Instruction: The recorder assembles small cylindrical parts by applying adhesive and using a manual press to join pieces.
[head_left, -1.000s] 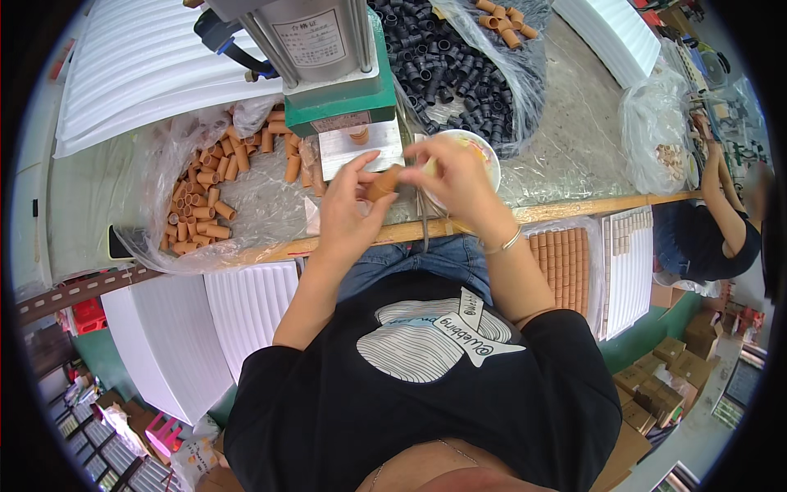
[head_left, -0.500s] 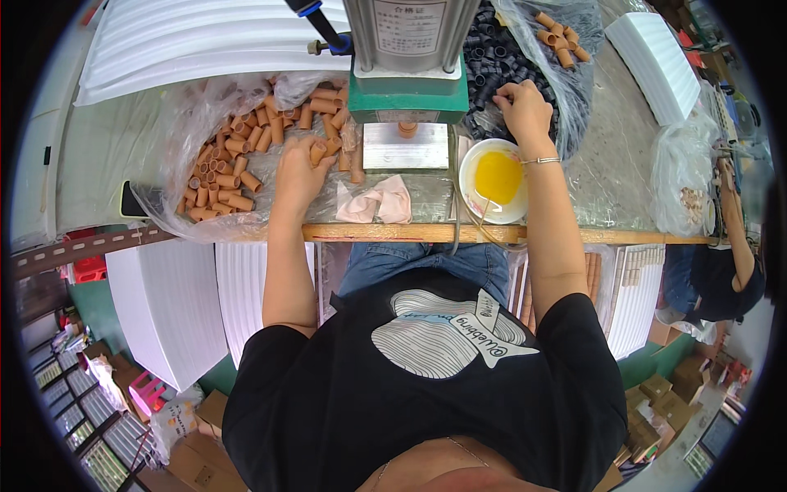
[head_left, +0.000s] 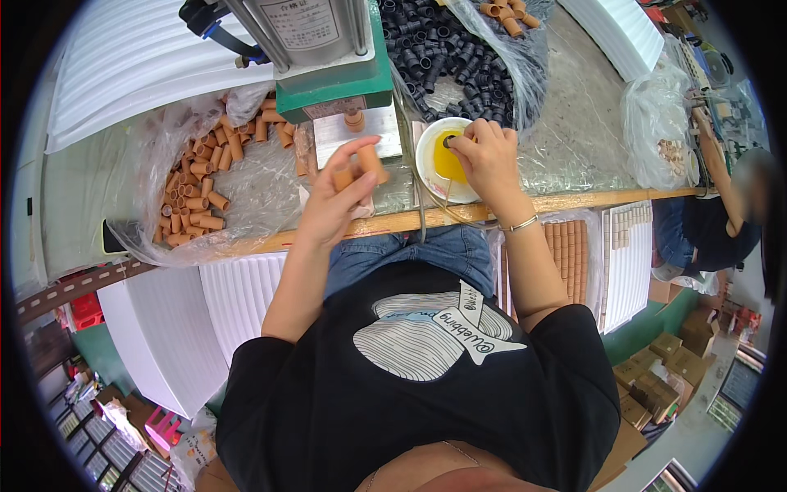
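Observation:
My left hand (head_left: 332, 201) is closed around terracotta-coloured tubes; one tube (head_left: 373, 166) stands out past the fingertips, and another shows nearer the palm, slightly blurred. With its fingertips, my right hand (head_left: 492, 168) pinches a small black fitting (head_left: 448, 141) over a white bowl (head_left: 423, 164) of yellow liquid (head_left: 445, 166). Whether the fitting touches the liquid I cannot tell. Between the hands and farther back is a green press head (head_left: 332, 97) above a metal plate (head_left: 332, 135). A small terracotta-coloured piece (head_left: 354, 121) sits beneath the head.
Loose terracotta tubes (head_left: 197, 184) lie on plastic film at the left. Black fittings (head_left: 488, 78) are heaped behind the bowl, with more tubes (head_left: 512, 16) beyond. The table's wooden edge (head_left: 385, 221) runs before me. Another person (head_left: 709, 217) works at the far right.
My right hand came from the black heap back to the bowl with a fitting. My left hand moved from the tube pile rightward, carrying tubes. The view has shifted.

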`<action>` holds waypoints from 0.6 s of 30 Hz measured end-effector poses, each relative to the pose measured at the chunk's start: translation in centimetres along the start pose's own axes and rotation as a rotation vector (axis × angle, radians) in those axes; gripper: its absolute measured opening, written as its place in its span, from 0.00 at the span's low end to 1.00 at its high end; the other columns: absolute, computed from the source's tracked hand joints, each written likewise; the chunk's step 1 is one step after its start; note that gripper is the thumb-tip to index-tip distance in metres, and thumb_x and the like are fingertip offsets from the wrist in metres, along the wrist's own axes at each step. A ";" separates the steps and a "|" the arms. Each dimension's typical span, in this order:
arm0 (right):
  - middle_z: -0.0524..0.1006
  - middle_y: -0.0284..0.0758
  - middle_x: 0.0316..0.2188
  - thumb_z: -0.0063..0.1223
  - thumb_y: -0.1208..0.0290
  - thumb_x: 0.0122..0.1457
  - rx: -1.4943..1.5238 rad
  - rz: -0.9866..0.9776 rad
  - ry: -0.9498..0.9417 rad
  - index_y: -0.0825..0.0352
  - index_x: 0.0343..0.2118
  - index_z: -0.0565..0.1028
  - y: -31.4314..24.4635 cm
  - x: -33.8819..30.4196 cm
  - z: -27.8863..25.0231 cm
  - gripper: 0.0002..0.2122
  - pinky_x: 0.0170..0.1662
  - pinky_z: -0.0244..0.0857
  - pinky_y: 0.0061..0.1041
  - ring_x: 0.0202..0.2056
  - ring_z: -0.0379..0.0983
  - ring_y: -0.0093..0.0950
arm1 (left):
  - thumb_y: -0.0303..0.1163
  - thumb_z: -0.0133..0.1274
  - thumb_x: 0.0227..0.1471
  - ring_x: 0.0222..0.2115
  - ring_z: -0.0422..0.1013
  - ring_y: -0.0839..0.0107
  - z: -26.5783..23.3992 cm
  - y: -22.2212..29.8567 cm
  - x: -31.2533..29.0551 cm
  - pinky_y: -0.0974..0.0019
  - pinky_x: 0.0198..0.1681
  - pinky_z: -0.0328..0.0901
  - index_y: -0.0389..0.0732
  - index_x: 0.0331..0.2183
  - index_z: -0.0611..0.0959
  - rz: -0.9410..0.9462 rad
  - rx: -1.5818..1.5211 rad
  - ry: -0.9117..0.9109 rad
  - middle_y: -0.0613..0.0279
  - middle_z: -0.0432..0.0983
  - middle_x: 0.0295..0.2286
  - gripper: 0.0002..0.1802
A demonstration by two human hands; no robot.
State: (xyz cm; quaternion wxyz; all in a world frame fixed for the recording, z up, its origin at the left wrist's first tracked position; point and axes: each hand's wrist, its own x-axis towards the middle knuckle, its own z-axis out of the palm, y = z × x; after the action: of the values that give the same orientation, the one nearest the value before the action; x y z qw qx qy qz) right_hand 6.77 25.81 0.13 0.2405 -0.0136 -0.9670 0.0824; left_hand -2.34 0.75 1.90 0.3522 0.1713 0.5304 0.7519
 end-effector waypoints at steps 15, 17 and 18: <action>0.71 0.28 0.29 0.64 0.73 0.46 0.401 -0.020 0.226 0.59 0.27 0.78 -5.7 2.5 -2.6 0.06 0.37 0.54 0.30 0.32 0.69 0.27 | 0.40 0.51 0.61 0.28 0.67 0.81 5.0 -2.4 2.4 0.77 0.28 0.64 0.48 0.45 0.75 -0.279 -0.581 0.251 0.70 0.75 0.34 0.13; 0.72 0.26 0.31 0.64 0.70 0.46 0.332 -0.066 0.199 0.58 0.28 0.79 -5.6 2.8 -2.5 0.06 0.39 0.51 0.30 0.34 0.69 0.26 | 0.41 0.51 0.61 0.27 0.67 0.81 4.8 -2.6 2.2 0.77 0.29 0.63 0.48 0.45 0.75 -0.225 -0.534 0.295 0.70 0.75 0.34 0.13; 0.72 0.26 0.31 0.64 0.70 0.46 0.321 -0.067 0.202 0.58 0.28 0.79 -5.1 3.2 -2.6 0.06 0.39 0.51 0.30 0.34 0.69 0.26 | 0.41 0.51 0.61 0.27 0.67 0.81 4.5 -2.6 2.1 0.77 0.29 0.63 0.48 0.45 0.75 -0.223 -0.536 0.284 0.70 0.75 0.34 0.13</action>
State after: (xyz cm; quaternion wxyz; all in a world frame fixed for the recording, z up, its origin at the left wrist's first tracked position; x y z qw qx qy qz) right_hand 5.27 21.42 4.71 0.3382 0.0489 -0.9123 0.2259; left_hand -0.03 5.79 0.97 0.3873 -0.0935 0.3727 0.8381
